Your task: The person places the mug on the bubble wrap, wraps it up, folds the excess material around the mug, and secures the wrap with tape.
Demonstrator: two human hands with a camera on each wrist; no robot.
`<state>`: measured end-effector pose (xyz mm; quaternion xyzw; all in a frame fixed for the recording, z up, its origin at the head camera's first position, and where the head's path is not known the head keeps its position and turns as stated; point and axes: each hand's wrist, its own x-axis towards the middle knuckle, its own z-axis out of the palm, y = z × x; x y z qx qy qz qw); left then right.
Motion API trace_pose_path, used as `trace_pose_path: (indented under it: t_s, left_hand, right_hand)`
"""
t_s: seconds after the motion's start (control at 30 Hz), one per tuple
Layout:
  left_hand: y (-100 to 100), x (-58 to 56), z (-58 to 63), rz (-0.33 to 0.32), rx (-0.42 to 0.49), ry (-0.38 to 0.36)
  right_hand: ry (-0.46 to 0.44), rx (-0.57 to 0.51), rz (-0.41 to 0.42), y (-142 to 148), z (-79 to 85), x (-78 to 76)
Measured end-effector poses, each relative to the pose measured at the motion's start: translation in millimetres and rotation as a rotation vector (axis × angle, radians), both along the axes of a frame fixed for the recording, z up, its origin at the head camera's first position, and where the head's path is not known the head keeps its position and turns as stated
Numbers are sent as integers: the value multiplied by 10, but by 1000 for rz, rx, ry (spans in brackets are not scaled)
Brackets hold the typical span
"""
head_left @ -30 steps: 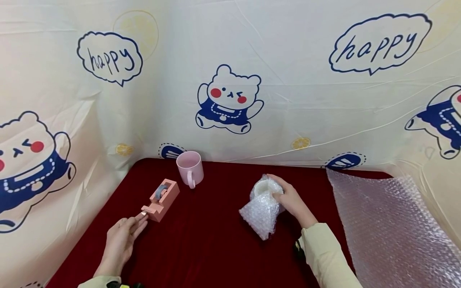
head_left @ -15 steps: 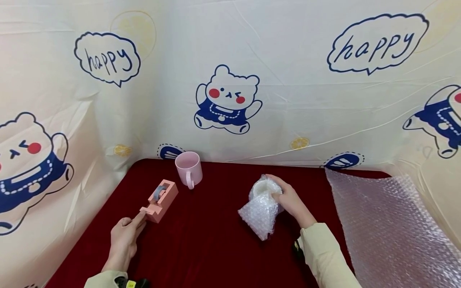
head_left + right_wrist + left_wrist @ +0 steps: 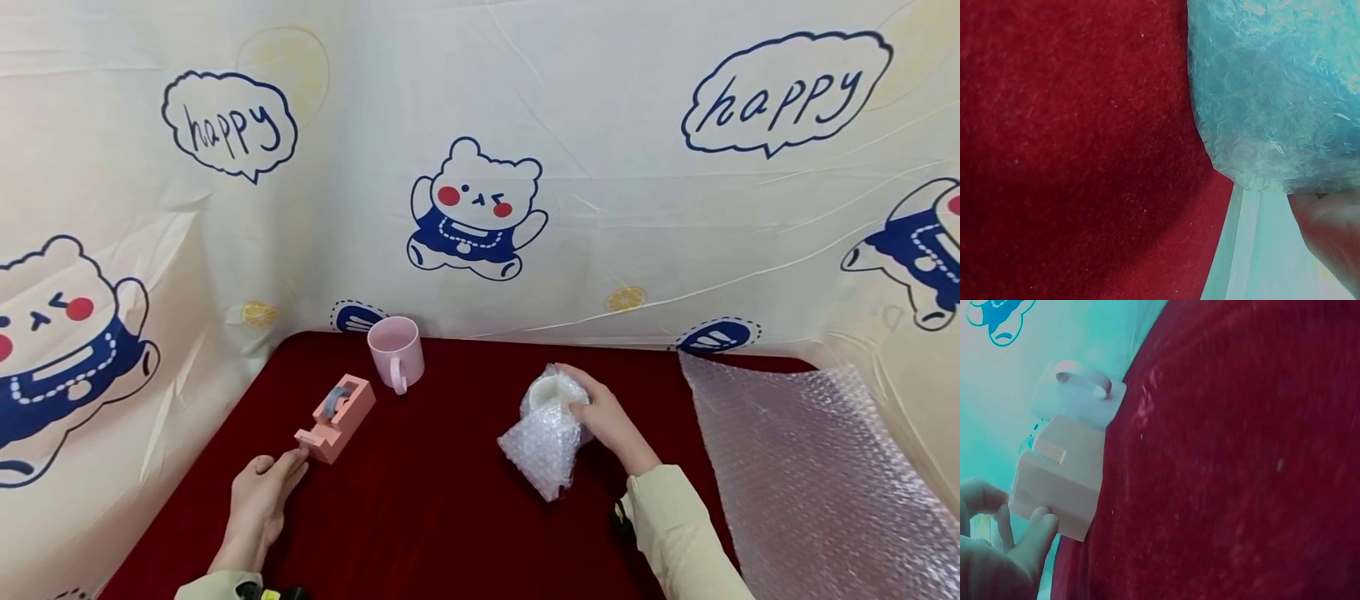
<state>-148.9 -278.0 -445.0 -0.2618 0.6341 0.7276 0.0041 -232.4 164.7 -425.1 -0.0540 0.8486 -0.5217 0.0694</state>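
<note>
A pink tape dispenser (image 3: 341, 421) with a grey-blue tape roll lies at the left of the dark red cloth. My left hand (image 3: 260, 500) reaches to its near end with fingers extended, fingertips touching the front below the cutter; in the left wrist view, fingers (image 3: 1044, 525) press on that front face. With my right hand (image 3: 606, 421) I grip a white round-rimmed cup wrapped in bubble wrap (image 3: 546, 442), thumb at the rim and other fingers behind. A loose flap of wrap points toward me. The bubble wrap (image 3: 1272, 94) fills the right wrist view's upper right.
A pink mug (image 3: 395, 354) stands behind the dispenser, handle toward me. A large bubble wrap sheet (image 3: 817, 475) covers the right side of the red cloth (image 3: 442, 517). White printed fabric (image 3: 615, 208) hangs around the back and sides.
My left hand turns and shifts slightly at the dispenser's front, and the shiny bit seen earlier at its fingertips no longer shows. The right hand and the wrapped cup stay still.
</note>
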Motion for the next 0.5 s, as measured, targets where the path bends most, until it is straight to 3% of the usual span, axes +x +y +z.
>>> trace_pose_path:
  t_s: [0.13, 0.33, 0.5]
  left_hand:
    - [12, -38, -32, -6, -115, -20]
    - [57, -125, -59, 32, -513, -7]
    - [66, -162, -46, 2, -734, 27]
  right_hand:
    - [3, 6, 0, 13, -10, -3]
    - [4, -4, 6, 12, -10, 0]
    - [9, -3, 18, 19, 0, 2]
